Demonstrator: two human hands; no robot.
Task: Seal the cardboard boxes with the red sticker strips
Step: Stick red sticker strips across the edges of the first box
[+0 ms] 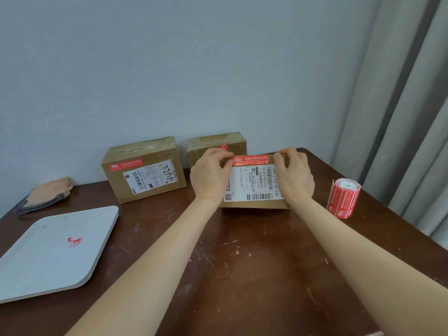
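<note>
Both hands, left (209, 177) and right (294, 175), press a red sticker strip (251, 160) onto a cardboard box (254, 184) labelled "642 L714-00 015" near the table's (242, 263) far edge; the sticker roll (343, 198) stands at its right edge.

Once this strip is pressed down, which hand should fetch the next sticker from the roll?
Probably the right hand. The sticker roll stands on the table just to its right, nothing between. The left hand would have to cross over the box both hands are holding.
</note>
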